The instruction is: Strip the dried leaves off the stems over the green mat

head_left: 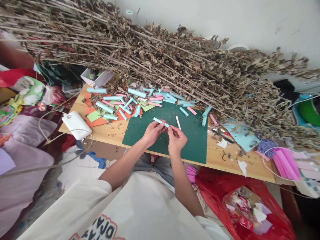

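Between my two hands is a light blue rolled paper tube [160,121], lying nearly level above the green cutting mat [192,143]. My left hand [153,133] grips it along its length, with fingers wrapped round the middle. At its right end, the fingertips of my right hand [177,140] pinch the tube. A slim white stick [178,122], like a glue or pen tube, lies on the mat just beyond my right hand. Farther back, several blue paper rolls [137,93] and pink paper rolls [191,110] are scattered over orange paper [96,120] and the mat's far edge.
Dried leafy stalks [160,53] are heaped across the table's back. A white power bank [76,125] with a cable sits at the left. To the right are a black pen [224,136], blue paper [241,135] and purple yarn [266,147]. A red bag [215,190] of scraps stands below.
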